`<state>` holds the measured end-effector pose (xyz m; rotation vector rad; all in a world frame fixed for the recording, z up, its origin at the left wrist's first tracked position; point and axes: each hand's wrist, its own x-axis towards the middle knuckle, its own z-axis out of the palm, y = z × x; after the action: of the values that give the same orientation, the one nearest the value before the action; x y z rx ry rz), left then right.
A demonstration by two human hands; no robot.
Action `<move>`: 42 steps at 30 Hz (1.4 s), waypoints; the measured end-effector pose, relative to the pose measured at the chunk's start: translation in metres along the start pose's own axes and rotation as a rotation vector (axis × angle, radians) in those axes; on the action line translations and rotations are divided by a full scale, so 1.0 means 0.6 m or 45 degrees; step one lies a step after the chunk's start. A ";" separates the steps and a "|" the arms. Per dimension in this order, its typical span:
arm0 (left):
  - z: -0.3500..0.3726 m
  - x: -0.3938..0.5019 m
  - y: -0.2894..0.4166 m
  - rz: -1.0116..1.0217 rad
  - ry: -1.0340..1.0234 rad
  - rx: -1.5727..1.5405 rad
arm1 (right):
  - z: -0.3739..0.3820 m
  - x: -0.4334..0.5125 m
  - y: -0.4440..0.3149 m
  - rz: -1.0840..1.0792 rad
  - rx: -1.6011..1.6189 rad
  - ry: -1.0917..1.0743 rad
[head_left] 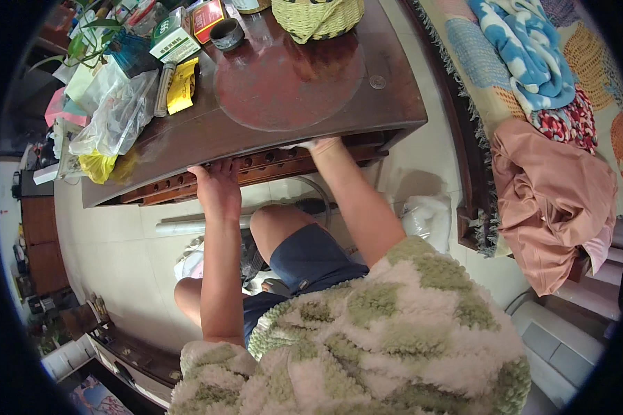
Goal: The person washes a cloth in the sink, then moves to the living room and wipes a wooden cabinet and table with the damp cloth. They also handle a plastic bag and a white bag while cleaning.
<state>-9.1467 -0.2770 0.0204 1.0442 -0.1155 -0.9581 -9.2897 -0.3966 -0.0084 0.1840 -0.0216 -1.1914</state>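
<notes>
Before me stands a dark wooden coffee table (301,116) with a slatted lower shelf (179,185) under its top. My left hand (219,189) is at the front edge, its thumb against the edge and its fingertips tucked beneath the tabletop. Further right, my right hand (324,144) reaches under the tabletop, so its fingers are hidden. Something white, perhaps a cloth (298,146), shows beside that hand, partly covered by the table edge. A faded reddish round patch (285,88) and a coin-like disc (377,82) are on the tabletop above.
On the table are a woven basket (319,18), a dark cup (227,35), medicine boxes (175,33), a yellow sachet (183,85) and a clear plastic bag (119,114). A covered seat (498,98) with a brown cloth (555,197) stands right. A white tube (202,225) lies below.
</notes>
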 end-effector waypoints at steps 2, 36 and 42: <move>-0.006 0.001 0.004 -0.031 -0.069 -0.002 | -0.034 -0.004 0.019 0.213 0.003 -0.124; -0.004 0.002 -0.005 -0.041 0.005 -0.169 | 0.169 -0.011 -0.050 -0.709 -3.628 -0.819; -0.001 -0.001 -0.004 -0.054 0.036 -0.243 | 0.196 -0.105 -0.169 -0.688 -3.639 -0.651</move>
<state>-9.1486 -0.2766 0.0187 0.8863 0.0213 -0.9722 -9.4198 -0.3897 0.0967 -2.6696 1.2513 -0.6893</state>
